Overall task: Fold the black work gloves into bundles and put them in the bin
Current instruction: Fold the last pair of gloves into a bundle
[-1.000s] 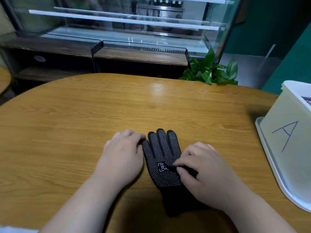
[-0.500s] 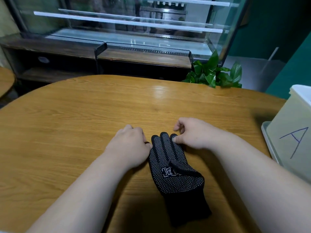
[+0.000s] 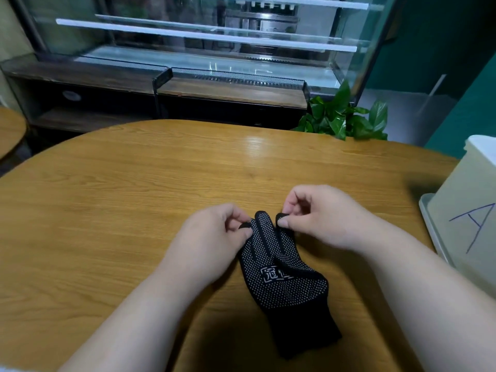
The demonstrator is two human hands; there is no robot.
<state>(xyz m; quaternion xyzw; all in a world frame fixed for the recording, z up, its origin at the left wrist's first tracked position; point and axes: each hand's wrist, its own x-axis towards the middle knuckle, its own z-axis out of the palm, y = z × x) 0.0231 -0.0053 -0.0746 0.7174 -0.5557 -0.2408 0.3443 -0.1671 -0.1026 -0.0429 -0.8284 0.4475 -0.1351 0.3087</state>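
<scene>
One glove in view: a black work glove [image 3: 279,277] dotted with white grip points lies flat on the tabletop [image 3: 134,197] directly in front of the person, its fingers pointing away and its plain cuff nearest the camera. A white boxed logo runs across the palm. Whether a second glove lies beneath it cannot be told.
Left hand: the left hand [image 3: 212,245] pinches the tip of the glove finger on the left edge between thumb and forefinger, the other fingers curled in.
Right hand: the right hand [image 3: 322,218] pinches the fingertip on the glove's right edge the same way, thumb on top.
Between the hands: the glove's longest finger lies loose on the wood, gripped by neither hand.
Tabletop: rounded, light wood grain, with a patch of glare beyond the hands.
Bin: a pale plastic bin [image 3: 456,189] marked with a blue letter "A" stands at the right edge of the tabletop, well apart from the glove, on a white tray [image 3: 429,224].
Beyond: a leafy green plant [image 3: 343,116] rises behind the far rim, beside a glass display case [image 3: 214,49] with bare shelves.
</scene>
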